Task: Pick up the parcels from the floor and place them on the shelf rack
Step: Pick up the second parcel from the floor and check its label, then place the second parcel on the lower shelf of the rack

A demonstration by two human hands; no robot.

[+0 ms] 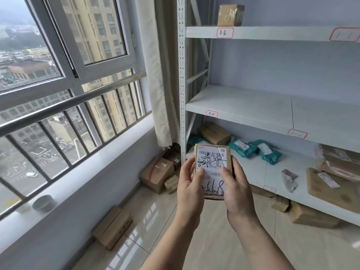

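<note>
A small brown cardboard parcel (213, 162) with a white shipping label and black handwriting is held upright in front of me, label facing me. My left hand (190, 187) grips its left edge and my right hand (236, 189) grips its right edge, thumbs on the label. Behind it stands the white metal shelf rack (239, 105). Its middle shelf is bare. The lower shelf carries teal bag parcels (255, 150), a brown box (215, 133) and large brown parcels (331, 188). On the top shelf sits one brown box (229, 15).
Cardboard parcels lie on the tiled floor: one by the wall (113, 227), a cluster near the curtain (157, 175), more under the rack (311, 215). A window with a metal railing (64, 104) fills the left side. A small bowl (43, 203) sits on the sill.
</note>
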